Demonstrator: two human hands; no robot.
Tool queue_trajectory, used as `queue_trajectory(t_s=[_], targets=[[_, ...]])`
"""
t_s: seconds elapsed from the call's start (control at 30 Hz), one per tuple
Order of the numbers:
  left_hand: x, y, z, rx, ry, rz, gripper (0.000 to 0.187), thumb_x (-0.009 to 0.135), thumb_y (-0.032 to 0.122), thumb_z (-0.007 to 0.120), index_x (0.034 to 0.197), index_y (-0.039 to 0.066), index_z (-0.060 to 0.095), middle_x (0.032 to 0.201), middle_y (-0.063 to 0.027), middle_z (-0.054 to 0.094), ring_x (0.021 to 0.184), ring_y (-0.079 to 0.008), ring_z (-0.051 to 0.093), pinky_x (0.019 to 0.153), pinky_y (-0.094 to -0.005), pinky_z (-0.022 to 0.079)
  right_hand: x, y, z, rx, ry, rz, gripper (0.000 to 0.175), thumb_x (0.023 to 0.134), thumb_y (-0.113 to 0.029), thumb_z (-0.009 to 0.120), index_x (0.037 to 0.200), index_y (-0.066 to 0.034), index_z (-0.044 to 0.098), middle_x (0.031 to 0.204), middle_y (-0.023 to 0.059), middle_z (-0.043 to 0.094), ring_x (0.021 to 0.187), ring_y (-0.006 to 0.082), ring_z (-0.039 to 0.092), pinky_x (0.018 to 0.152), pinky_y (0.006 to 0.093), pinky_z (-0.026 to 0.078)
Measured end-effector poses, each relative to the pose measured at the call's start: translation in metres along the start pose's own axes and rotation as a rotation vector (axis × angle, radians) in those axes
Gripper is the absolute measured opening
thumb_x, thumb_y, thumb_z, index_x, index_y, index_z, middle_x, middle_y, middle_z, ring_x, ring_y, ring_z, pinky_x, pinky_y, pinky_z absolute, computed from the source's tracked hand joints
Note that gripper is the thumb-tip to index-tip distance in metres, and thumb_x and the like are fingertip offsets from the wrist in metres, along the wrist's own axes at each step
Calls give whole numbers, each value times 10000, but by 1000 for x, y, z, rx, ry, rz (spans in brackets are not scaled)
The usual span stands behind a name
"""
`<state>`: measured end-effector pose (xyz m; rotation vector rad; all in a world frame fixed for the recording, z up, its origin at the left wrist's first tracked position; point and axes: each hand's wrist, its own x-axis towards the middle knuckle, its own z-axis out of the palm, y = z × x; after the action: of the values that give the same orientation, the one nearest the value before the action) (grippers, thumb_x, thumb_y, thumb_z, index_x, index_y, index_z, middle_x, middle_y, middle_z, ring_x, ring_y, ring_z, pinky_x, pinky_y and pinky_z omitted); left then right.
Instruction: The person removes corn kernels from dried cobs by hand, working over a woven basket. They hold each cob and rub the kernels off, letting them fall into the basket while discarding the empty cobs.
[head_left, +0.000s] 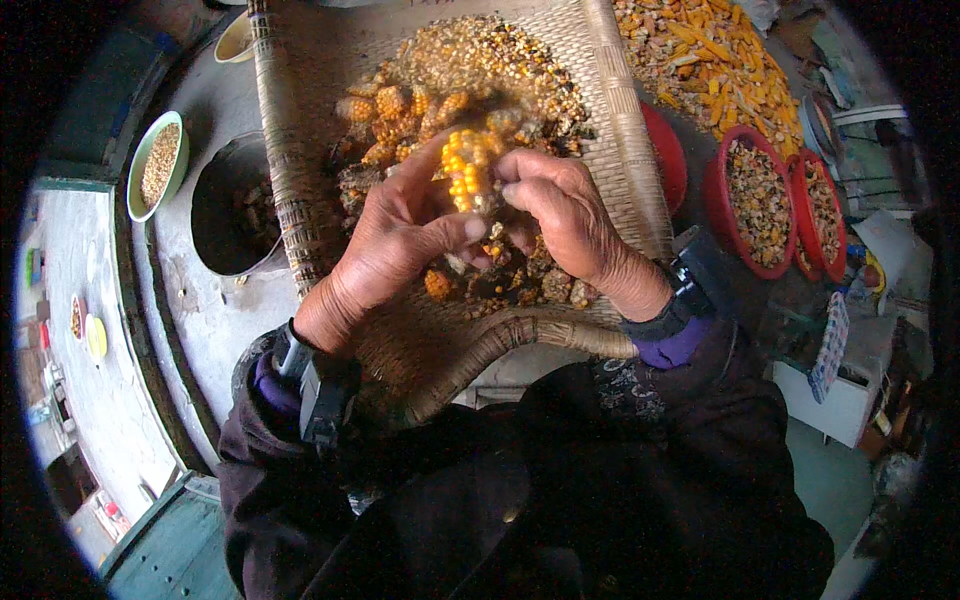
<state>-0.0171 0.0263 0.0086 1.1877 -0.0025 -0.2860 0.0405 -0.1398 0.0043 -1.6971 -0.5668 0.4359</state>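
Note:
A piece of corn cob (463, 171) with bright yellow kernels is held in my left hand (390, 229), the thumb stretched across below it. The curled fingers of my right hand (566, 206) are at the cob's right edge; whether they grip it is hard to see. Both hands are over a woven winnowing basket (626, 127). Beyond them in the basket lie several partly kernelled cob pieces (390, 103) and a spread of loose kernels (487, 49). Darkened, discoloured cob pieces (556, 285) sit below my hands. Blur hides some detail around the fingers.
To the left are a dark bucket (225, 217) and a pale green bowl of grain (160, 165). Red basins of cob pieces or kernels (759, 202) stand on the right, near a large heap of corn cobs (720, 67). A white cabinet (821, 401) is at the lower right.

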Motion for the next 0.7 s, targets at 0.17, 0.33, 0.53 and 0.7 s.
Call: queue_trajectory(t_s=[0.17,0.33,0.53,0.7], targets=[[-1,-2,0,22,26,1,734,738,-29,619,1340,29,204,953,-86,560,734,-138,586,621,-256,514,0,-6,2,-76,-26,-19,255,763,-227,557,699,20,538,541,100,489,508,166,498,491,306,391],[1,-3,3,56,49,-7,753,727,-55,621,1345,43,202,941,-89,568,728,-128,576,599,-250,512,-1,6,7,-155,45,-99,154,747,-100,467,637,6,447,513,148,467,453,215,460,462,360,378],[1,-4,2,17,71,12,779,717,-49,637,1348,50,192,912,-91,580,729,-132,578,570,-250,509,3,13,9,-98,93,-44,135,743,-102,448,664,6,461,539,149,480,477,227,477,467,364,380],[5,-11,1,136,194,107,775,714,-27,650,1340,44,198,838,-75,580,651,-114,563,533,-232,491,-3,1,0,55,-54,86,268,786,-241,513,712,16,531,547,111,518,501,172,509,490,317,399]])
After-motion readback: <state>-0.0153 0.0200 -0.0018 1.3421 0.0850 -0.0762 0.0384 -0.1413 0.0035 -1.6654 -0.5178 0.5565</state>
